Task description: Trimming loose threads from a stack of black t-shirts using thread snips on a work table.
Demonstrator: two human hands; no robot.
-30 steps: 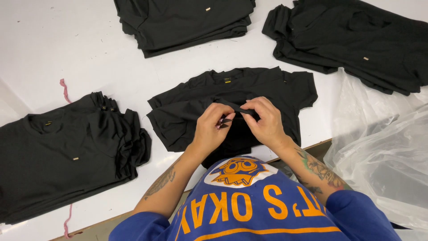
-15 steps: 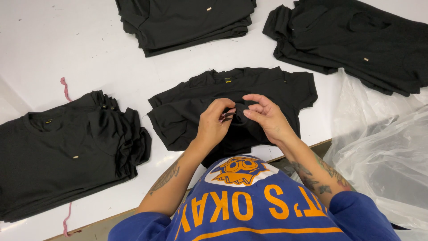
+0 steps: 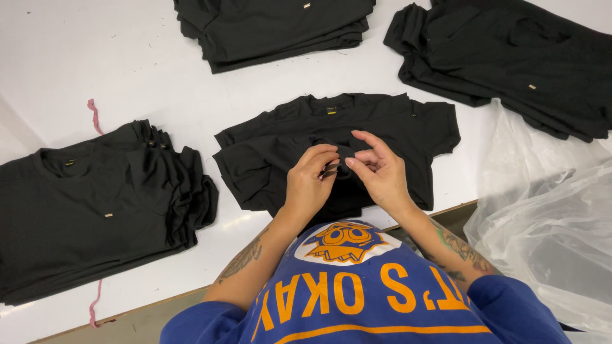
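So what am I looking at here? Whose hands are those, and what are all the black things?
The camera sits on a person's head and looks down, so you see their own two arms and blue shirt. In front is a white table with four piles of black T-shirts: one in the middle, one on the left, and two at the top. On the right lies crumpled clear plastic. The left hand and right hand meet over the middle pile, and the fingertips pinch something small and dark between them. It is too small to tell what it is.
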